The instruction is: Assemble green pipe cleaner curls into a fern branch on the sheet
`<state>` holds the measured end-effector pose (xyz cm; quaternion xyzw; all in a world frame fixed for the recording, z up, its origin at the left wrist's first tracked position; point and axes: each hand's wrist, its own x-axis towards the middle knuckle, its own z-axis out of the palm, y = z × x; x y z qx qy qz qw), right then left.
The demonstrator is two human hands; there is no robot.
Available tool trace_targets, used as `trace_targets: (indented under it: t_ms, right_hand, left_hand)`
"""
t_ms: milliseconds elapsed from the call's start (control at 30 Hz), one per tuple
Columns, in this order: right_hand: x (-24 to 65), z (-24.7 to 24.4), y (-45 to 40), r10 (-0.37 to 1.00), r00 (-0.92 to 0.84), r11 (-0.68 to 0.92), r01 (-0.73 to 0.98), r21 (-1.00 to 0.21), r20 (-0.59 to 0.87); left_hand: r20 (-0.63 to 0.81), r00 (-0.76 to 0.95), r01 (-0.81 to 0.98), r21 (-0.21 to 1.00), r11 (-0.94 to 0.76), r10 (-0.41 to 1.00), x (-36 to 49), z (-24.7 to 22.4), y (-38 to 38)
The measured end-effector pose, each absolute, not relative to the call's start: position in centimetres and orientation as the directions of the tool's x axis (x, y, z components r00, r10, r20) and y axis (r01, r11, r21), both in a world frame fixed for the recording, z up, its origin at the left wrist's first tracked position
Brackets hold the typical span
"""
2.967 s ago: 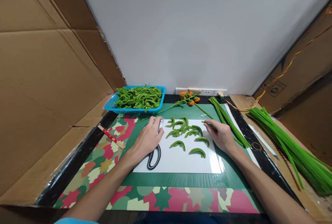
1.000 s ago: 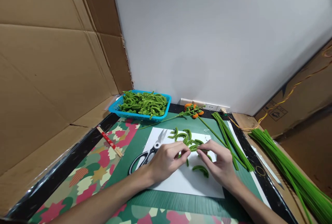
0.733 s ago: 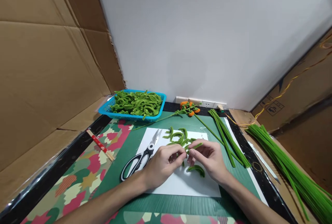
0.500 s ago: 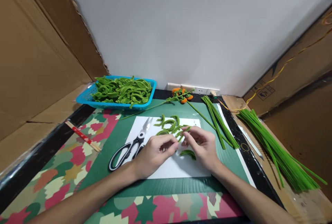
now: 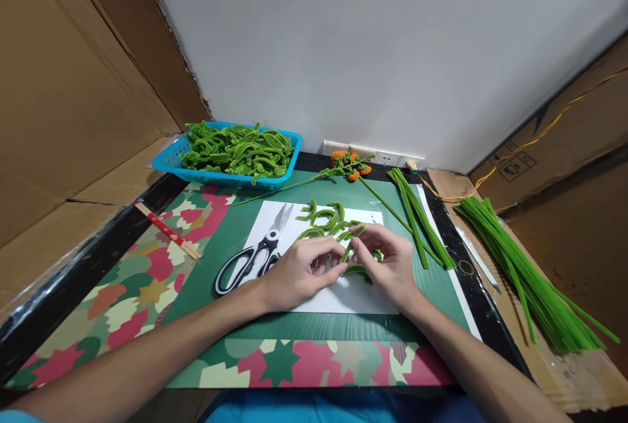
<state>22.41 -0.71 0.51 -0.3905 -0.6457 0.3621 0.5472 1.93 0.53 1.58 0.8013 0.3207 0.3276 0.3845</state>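
Note:
My left hand [image 5: 310,269] and my right hand [image 5: 385,258] are close together over a white sheet [image 5: 314,303]. Between their fingertips is a short green fuzzy stem piece [image 5: 347,252], pinched at its lower end by my left hand and near its top by my right. Several curved green pieces [image 5: 324,219] lie on the sheet beyond my hands, and another [image 5: 358,270] is between them, partly hidden. Black-handled scissors [image 5: 271,235] rest beside my left hand, blades pointing away from me.
A blue basket [image 5: 169,160] full of green curled pieces stands back left. Orange flowers [image 5: 353,165] lie at the back. Long green stems [image 5: 417,217] and a larger bundle [image 5: 530,272] lie right. Chopsticks in a red wrapper [image 5: 167,229] are at left.
The camera view has shifted, so the table appears slightly higher. My hands remain close together, and the green piece between them now stands more upright.

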Motion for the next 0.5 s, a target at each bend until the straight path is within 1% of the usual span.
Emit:
trace_targets:
  t_ms: [167,367,500]
  right_hand:
    - [22.48,0.72,-0.67,0.867,-0.116,0.498,0.215,-0.84,0.485]
    - [22.47,0.74,-0.81,0.768,-0.189,0.639,0.294,-0.71,0.612]
    - [22.55,0.8,-0.77,0.77,-0.199,0.636,0.312,-0.706,0.606]
  left_hand:
    - [0.299,0.587,0.262,0.809,-0.526,0.752,1.9,1.35,0.5]
    - [0.332,0.579,0.278,0.778,-0.563,0.744,1.85,1.19,0.47]
    - [0.338,0.579,0.276,0.775,-0.569,0.742,1.8,1.28,0.37]
